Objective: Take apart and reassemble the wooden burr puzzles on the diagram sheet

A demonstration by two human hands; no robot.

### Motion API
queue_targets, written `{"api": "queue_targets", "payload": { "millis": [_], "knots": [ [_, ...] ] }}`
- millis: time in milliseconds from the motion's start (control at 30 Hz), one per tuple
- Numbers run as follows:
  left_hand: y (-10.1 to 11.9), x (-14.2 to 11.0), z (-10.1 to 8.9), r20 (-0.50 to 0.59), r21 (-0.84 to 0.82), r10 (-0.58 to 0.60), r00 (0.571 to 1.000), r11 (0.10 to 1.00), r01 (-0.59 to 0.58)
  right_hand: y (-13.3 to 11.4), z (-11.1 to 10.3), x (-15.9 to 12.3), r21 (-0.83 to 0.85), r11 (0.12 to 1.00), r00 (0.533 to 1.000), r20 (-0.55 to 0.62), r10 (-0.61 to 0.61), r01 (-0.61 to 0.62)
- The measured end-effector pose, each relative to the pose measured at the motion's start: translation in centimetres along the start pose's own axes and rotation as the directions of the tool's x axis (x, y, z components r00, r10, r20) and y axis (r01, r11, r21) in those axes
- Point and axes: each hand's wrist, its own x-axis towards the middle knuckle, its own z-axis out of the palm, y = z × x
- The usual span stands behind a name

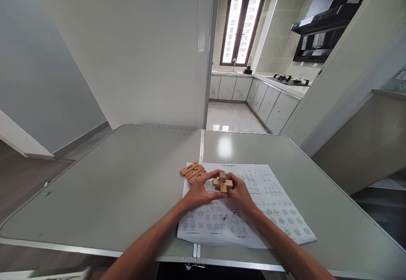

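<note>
Between my two hands is a small wooden burr puzzle (pixel 223 183) of interlocking pale blocks, held above a printed sheet. My left hand (pixel 200 192) grips it from the left, with the thumb at its lower edge and the index finger along the top. On the other side, my right hand (pixel 240 191) closes its fingers around the right part of the puzzle. Beneath both hands lies the white instruction sheet (pixel 279 212), printed with many small diagrams. Flat orange-brown wooden pieces with slots (pixel 192 171) lie near my left hand, partly on the sheet's upper left corner.
The grey folding table (pixel 111 187) has a metal seam down its middle and a rounded far edge. A small green bit (pixel 47 193) rests near its left edge. Beyond the table, a doorway opens to a kitchen with a gas stove (pixel 289 79).
</note>
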Motion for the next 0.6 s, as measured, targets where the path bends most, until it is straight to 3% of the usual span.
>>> {"api": "queue_targets", "payload": {
  "millis": [600],
  "knots": [
    [-0.42, 0.1, -0.06, -0.065, 0.018, -0.015, 0.998, 1.0, 0.016, -0.52, -0.05, 0.03, 0.058, 0.998, 0.993, 0.113, -0.041, 0.034]
  ]
}}
